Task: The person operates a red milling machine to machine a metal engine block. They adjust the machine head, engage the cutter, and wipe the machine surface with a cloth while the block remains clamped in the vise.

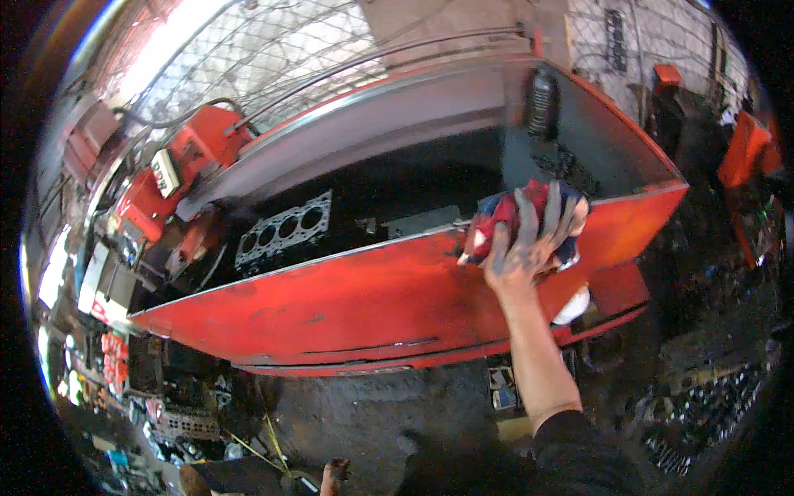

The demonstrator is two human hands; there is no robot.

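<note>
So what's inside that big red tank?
Inside the red tank lies a grey head gasket on the dark floor. The right hand and its rag cover the right corner.

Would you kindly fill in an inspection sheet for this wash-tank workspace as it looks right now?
Surface: red metal tank, front wall grimy and scuffed; dark inside.
Job's things: red and blue rag bunched on the tank's front rim.
Clutter: grey head gasket lying inside the tank; small parts on the dirty floor.
Grippers: right hand, soiled, fingers spread over the rag; left hand not in view.
Cables: dark hose arching behind the tank at left.
Surroundings: wire mesh fence behind; orange machine at right.
</note>
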